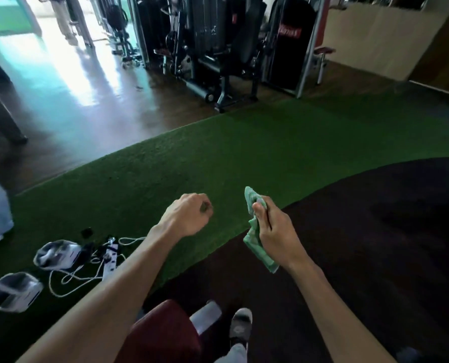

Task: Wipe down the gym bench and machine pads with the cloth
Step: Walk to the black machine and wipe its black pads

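My right hand is closed around a folded green cloth, held upright in the air over the edge of the dark mat. Just to its left, my left hand is curled into a loose fist with nothing in it. Low in the frame, under my forearms, shows the dark red pad of a gym bench with a grey metal bar at its end. Weight machines with black pads stand far off at the back, with a small red seat pad at the right.
Green turf runs across the middle, a dark round mat lies to the right. Two white devices, a power strip and white cables lie on the turf at left. My shoe is beside the bench. A person's legs stand far left.
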Available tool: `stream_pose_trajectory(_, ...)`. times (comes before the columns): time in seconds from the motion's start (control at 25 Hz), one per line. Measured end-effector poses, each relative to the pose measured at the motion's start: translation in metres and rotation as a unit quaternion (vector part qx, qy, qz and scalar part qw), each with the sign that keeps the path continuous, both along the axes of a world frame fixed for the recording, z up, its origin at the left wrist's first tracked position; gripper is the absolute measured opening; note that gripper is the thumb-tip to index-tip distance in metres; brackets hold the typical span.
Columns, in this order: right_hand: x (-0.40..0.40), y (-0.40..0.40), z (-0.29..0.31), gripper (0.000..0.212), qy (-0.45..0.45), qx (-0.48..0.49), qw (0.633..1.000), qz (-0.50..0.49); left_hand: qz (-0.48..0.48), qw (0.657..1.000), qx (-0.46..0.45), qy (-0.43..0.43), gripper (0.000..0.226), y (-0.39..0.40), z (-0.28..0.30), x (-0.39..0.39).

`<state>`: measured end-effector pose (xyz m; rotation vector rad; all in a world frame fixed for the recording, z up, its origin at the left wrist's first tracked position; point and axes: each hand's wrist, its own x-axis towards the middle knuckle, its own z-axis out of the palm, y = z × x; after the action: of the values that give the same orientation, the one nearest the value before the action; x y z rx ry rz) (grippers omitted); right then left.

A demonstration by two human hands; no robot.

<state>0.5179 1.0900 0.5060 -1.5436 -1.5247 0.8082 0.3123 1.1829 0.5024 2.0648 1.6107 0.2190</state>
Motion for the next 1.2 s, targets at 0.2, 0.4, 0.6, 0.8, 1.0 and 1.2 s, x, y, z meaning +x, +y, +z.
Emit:
stream_pose_trajectory(0.2,0.06,0.195,0.017,0.02,-0.025,0.02,0.999,0.023,0.016,1.0,0.019,-0.016,0.022,0.19,0.011,0.063)
stream_pose_trajectory(0.4,0.107,0.371,0.043,0.029,-0.024,0.028,0.998,0.048,0.017,0.999,0.047,-0.012,0.013,0.353,0.048,0.117)
stream_pose_trajectory(0.6,0.142,0.554,0.032,0.034,-0.036,0.046,0.995,0.077,0.028,0.999,0.035,0.01,0.02,0.519,0.048,0.158)
stream_pose_trajectory(0.8,0.194,0.773,0.017,0.036,-0.074,0.076,0.99,0.091,0.064,0.997,0.038,-0.007,0.018,0.724,0.032,0.201)
stream_pose_trajectory(1.0,0.219,0.958,0.016,0.041,-0.114,0.072,0.984,0.114,0.1,0.994,0.034,-0.007,0.021,0.896,0.029,0.203)
stream_pose_trajectory(1.2,0.205,1.168,-0.009,0.046,-0.154,0.068,0.977,0.127,0.108,0.993,0.047,0.002,0.024,1.099,0.003,0.184)
